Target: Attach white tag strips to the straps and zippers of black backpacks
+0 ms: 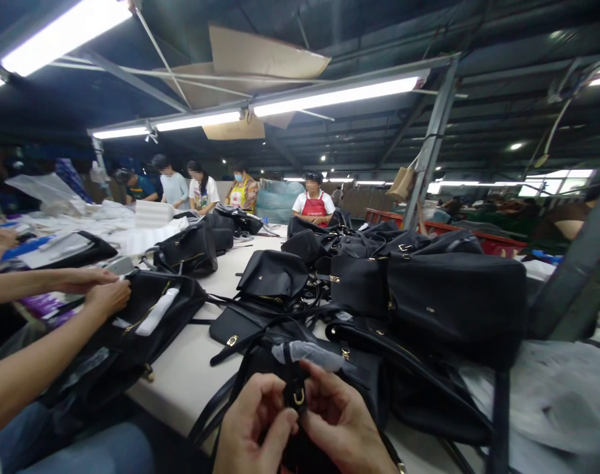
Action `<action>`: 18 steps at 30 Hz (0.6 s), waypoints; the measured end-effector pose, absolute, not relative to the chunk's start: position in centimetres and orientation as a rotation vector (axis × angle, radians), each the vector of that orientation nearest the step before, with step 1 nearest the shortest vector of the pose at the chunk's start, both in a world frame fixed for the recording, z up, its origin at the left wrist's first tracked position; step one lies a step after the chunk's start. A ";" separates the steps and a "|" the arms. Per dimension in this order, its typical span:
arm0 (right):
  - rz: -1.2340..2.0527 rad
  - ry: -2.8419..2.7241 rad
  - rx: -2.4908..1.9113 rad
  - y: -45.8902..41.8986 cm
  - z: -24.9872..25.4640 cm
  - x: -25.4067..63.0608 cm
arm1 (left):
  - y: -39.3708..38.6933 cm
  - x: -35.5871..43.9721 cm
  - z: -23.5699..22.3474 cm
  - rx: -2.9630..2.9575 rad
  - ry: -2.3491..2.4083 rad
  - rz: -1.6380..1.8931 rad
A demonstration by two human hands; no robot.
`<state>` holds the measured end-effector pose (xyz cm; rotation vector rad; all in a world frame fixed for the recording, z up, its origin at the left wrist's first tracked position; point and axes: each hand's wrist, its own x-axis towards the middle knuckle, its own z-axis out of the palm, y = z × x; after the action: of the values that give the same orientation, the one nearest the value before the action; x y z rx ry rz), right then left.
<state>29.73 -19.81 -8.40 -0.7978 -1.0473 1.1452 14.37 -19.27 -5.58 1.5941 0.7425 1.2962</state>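
Head view crops left hand [255, 421], right hand [347, 415] on black strap [295, 388].

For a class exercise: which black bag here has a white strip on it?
The black bag under the co-worker's hands at left; no other carries that white strip.

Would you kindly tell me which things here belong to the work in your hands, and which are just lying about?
In hand: left hand, right hand, black strap with gold buckle, clear plastic film.

Lying about: other black bags, white worktable.
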 end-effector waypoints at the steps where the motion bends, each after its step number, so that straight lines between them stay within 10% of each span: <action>1: 1.157 -1.042 -0.795 -19.8 -8.2 29.7 | -19.4 14.2 -6.0 1.782 0.727 1.366; 9: 1.161 -1.070 -0.804 -19.3 -10.1 29.7 | -17.8 12.8 -6.7 2.886 0.723 1.690; 18: 0.958 -1.420 -1.040 -19.4 -10.4 30.0 | -15.9 14.2 -3.5 2.633 0.872 1.935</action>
<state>29.98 -19.41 -10.44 -1.0400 -1.4197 0.9584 14.25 -15.93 -3.48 2.6328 0.8716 1.9347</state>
